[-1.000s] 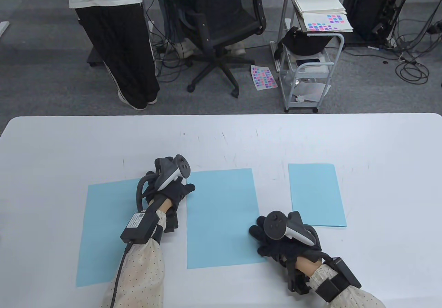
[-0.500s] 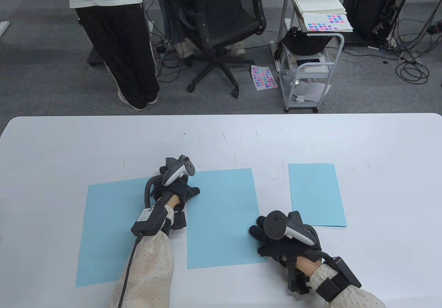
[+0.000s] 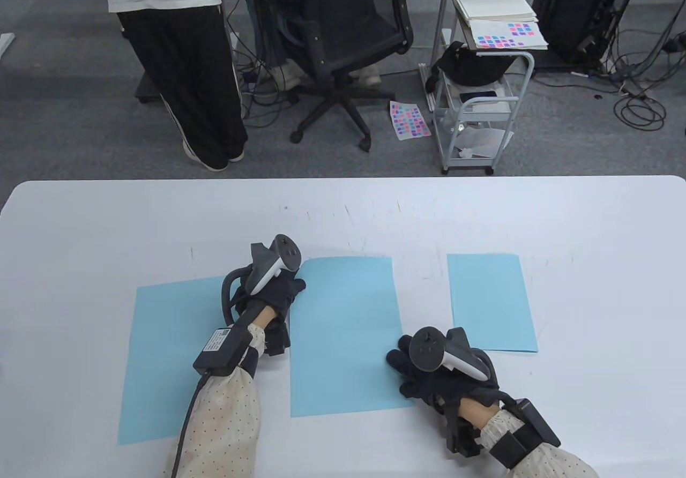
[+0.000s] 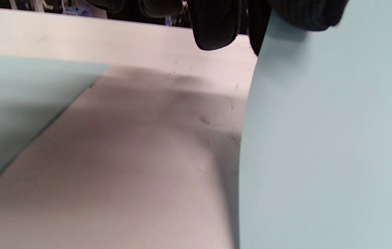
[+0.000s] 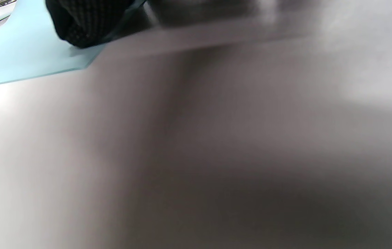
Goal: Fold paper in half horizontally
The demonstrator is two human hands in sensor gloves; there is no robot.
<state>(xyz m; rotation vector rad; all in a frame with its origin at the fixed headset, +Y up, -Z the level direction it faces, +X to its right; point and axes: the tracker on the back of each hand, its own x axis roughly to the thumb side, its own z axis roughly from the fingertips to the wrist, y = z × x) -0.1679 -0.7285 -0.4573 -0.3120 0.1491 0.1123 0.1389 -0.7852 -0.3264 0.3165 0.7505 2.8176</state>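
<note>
Three light blue sheets lie on the white table (image 3: pixel 375 215). The middle sheet (image 3: pixel 345 338) is between my hands. My left hand (image 3: pixel 292 288) pinches its far left corner and lifts it slightly. In the left wrist view the sheet (image 4: pixel 320 155) curves up to my fingers (image 4: pixel 213 24). My right hand (image 3: pixel 397 363) rests with its fingers on the sheet's near right edge. In the right wrist view a fingertip (image 5: pixel 81 24) presses on the paper (image 5: pixel 16 58).
A larger blue sheet (image 3: pixel 166 360) lies to the left, partly under my left forearm. A narrower blue sheet (image 3: pixel 490 301) lies to the right. Beyond the table stand a person (image 3: pixel 177 60), an office chair (image 3: pixel 343 44) and a metal cart (image 3: pixel 482 108).
My left hand shifted along the middle sheet's far left corner and raised it; the sheet's far edge now sits a little higher. My right hand has not moved.
</note>
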